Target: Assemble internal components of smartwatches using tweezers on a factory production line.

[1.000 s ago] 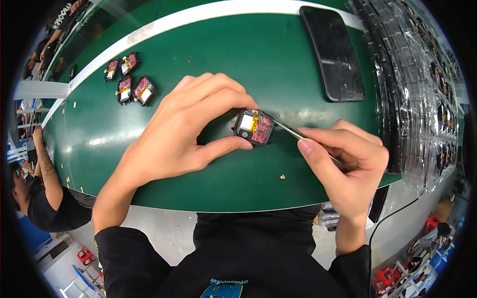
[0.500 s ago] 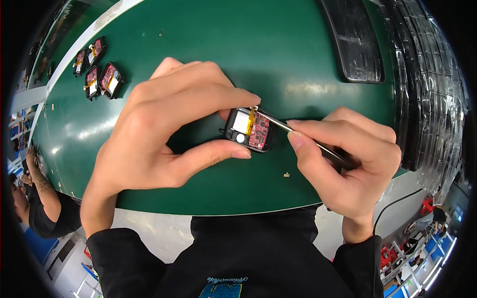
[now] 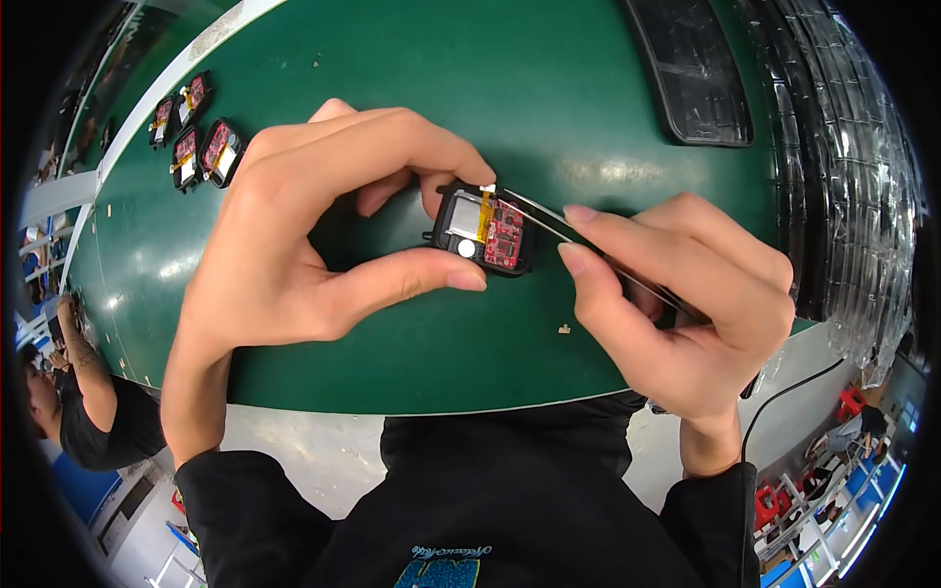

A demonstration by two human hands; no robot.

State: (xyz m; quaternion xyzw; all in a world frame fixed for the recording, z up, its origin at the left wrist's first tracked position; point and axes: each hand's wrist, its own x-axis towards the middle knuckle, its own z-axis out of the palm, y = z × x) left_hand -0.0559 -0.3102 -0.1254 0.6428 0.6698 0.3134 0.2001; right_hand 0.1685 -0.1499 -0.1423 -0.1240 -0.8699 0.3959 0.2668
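Slippage is the main risk: left hand pinches the small black case; right hand grips tweezers, tips apparently at the red circuit board, which they could scratch.

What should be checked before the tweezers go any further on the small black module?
1. Left hand pinches the black module between thumb and fingers: ok.
2. Right hand grips the tweezers: ok.
3. Tweezer tips at the white tab on the module's top edge: ok.
4. Tab actually clamped: cannot tell.
5. Red circuit board faces up, unobstructed: ok.
6. Small loose bit lies on the green mat: not ok.
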